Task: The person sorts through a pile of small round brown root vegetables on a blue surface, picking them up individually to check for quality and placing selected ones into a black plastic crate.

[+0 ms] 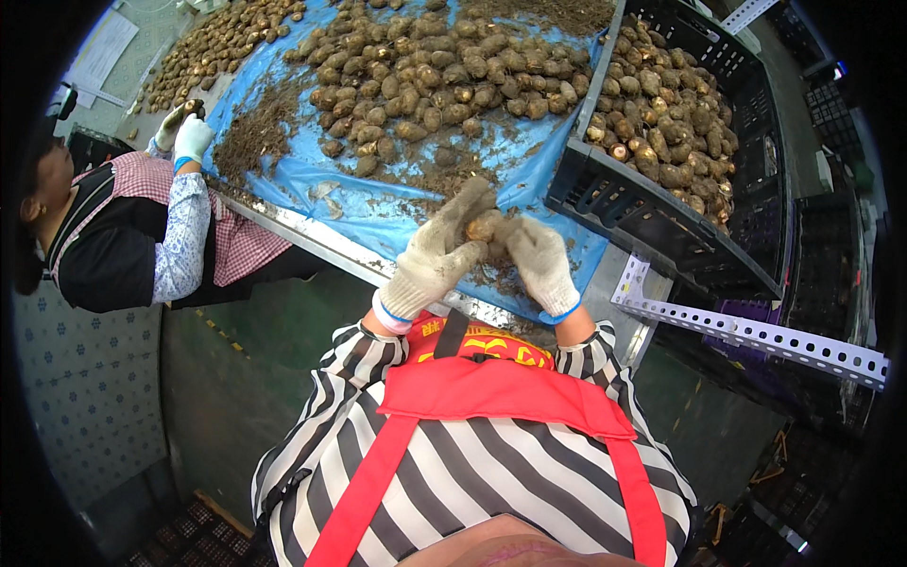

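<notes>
My left hand (434,264), in a soiled white knit glove, holds a small brown taro corm (482,227) between thumb and fingers. From the other side, my right hand (540,261), gloved alike, has its dirty fingertips against the same corm. Both hands are over the near edge of a worktable covered with blue plastic sheeting (375,234). Beyond them lies a broad heap of unwashed taro corms (425,78), with loose soil and root fibres (439,170) scattered in front. The undersides of my fingers are hidden.
A black plastic crate (659,237) filled with taro corms (659,120) stands at the right. Below it juts a perforated white metal bar (751,332). At the left, a co-worker (120,227) in gloves handles something dark beside another heap (212,49). The table has a metal edge (319,241).
</notes>
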The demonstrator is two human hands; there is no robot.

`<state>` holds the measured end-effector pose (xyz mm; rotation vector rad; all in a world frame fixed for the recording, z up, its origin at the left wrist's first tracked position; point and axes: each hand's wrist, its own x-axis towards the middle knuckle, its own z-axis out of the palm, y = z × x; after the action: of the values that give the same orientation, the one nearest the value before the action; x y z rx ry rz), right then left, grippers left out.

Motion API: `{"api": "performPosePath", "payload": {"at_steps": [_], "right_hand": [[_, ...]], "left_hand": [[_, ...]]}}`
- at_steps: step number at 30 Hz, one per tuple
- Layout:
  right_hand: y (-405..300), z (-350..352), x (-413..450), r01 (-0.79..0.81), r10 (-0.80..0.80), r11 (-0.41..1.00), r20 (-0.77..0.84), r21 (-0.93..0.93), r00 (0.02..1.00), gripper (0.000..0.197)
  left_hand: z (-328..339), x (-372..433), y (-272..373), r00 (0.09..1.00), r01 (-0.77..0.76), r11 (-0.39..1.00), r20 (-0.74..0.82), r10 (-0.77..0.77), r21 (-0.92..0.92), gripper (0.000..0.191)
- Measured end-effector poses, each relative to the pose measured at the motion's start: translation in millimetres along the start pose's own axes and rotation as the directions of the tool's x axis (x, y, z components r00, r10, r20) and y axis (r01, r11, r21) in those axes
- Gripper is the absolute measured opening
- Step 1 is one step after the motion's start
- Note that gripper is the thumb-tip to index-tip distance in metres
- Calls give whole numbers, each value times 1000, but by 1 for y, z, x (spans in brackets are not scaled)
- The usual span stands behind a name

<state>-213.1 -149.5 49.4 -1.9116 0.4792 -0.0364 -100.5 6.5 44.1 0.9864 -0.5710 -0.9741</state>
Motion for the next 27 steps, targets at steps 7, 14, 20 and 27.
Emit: {"api": "performPosePath", "payload": {"at_steps": [7, 14, 20, 27], "right_hand": [[1, 4, 2, 58, -34, 993, -218, 104, 975, 24], [58, 9, -1, -19, -3, 996, -254, -84, 967, 17], [46, -2, -11, -112, 126, 991, -217, 74, 968, 18], [82, 24, -4, -69, 68, 998, -127, -7, 990, 28]], "left_hand": [[-6, -5, -16, 986, -161, 847, 39, 164, 506, 75], [-26, 1, -11, 938, 344, 928, 102, -332, -144, 78], [-180, 64, 140, 698, -191, 469, -217, 682, 862, 43], [-146, 85, 200, 874, -421, 880, -162, 459, 222, 48]]}}
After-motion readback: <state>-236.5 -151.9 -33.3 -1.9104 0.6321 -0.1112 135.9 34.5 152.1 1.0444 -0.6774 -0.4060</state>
